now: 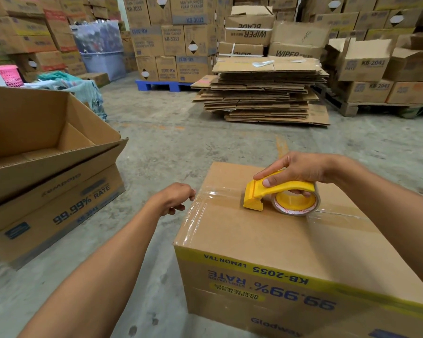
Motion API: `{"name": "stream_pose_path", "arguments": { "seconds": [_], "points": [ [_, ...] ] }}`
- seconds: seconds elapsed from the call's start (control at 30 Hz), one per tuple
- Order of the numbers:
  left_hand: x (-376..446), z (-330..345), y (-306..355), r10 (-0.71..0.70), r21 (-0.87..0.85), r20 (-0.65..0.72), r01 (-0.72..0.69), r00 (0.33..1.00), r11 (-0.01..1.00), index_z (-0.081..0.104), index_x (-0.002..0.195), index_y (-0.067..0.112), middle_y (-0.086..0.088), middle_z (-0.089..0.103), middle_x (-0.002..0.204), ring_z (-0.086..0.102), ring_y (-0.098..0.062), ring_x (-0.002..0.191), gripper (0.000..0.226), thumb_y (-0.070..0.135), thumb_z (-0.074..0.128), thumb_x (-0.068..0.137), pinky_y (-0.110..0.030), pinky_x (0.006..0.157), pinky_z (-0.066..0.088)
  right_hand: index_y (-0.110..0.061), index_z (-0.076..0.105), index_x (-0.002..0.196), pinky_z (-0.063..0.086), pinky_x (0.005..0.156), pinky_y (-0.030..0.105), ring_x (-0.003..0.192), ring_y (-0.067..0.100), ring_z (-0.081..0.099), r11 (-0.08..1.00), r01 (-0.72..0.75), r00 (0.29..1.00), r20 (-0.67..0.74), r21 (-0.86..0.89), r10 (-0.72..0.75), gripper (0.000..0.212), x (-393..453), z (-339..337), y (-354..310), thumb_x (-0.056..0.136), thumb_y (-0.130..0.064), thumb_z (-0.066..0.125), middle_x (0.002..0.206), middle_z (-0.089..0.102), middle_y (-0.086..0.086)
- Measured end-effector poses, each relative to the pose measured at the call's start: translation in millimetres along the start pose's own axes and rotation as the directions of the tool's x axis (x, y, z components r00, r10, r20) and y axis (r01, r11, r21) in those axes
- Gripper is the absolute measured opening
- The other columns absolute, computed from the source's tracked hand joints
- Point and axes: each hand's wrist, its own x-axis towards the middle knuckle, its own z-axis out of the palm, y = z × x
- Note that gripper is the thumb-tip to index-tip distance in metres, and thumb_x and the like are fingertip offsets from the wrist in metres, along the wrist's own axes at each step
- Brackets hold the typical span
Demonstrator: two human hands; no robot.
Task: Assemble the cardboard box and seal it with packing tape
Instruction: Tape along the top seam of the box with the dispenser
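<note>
A closed cardboard box (266, 237) printed "KB-2055 LEMON TEA" stands upside down on the floor in front of me. A strip of clear tape (213, 195) runs along its top seam and down the left side. My right hand (296, 170) grips a yellow tape dispenser (276, 195) that rests on the seam near the box's middle, roll toward the right. My left hand (174, 197) sits at the box's left top edge, fingers curled and touching the taped corner, holding nothing.
An open box (34, 142) sits on another "99.99% RATE" box (59, 211) at the left. A pile of flattened cartons (266, 93) lies ahead on the concrete floor. Stacked boxes on pallets line the back; a pink basket (9, 74) stands far left.
</note>
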Motion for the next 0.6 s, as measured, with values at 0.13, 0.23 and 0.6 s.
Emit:
{"name": "stream_pose_path", "arguments": {
  "seconds": [0.13,0.23,0.6],
  "points": [
    [-2,10,5,-0.053,0.056,0.073,0.049,0.996,0.997,0.055,0.095,0.019,-0.001,0.04,0.086,0.04,-0.016,0.067,0.018,0.028,0.04,0.091,-0.025,0.052,0.027,-0.035,0.075,0.111,0.055,0.05,0.029,0.058,0.009,0.064,1.0,-0.011,1.0,-0.017,0.003,0.011,0.032,-5,2,10,0.079,-0.035,0.077,0.088,0.075,-0.003],
    [-2,10,11,-0.107,0.113,0.097,0.096,0.99,0.989,0.052,0.122,0.022,-0.006,0.05,0.11,0.045,-0.018,0.073,0.034,0.039,0.04,0.095,-0.024,0.053,0.032,-0.038,0.076,0.108,0.055,0.067,0.042,0.067,0.011,0.065,0.999,-0.038,0.999,-0.037,-0.009,0.038,0.032,-8,3,19,0.077,-0.04,0.078,0.09,0.076,-0.009],
    [-4,35,-10,0.428,-0.091,-0.324,-0.478,0.844,0.874,0.031,0.152,0.023,0.005,0.037,0.155,0.033,-0.012,0.143,0.05,0.037,0.034,0.103,-0.029,0.117,0.022,-0.039,0.076,0.106,0.056,0.074,0.043,0.084,0.02,0.067,0.996,-0.084,0.994,-0.069,-0.03,0.082,0.027,-13,-4,25,0.079,-0.037,0.077,0.106,0.073,-0.008]
  ]
}}
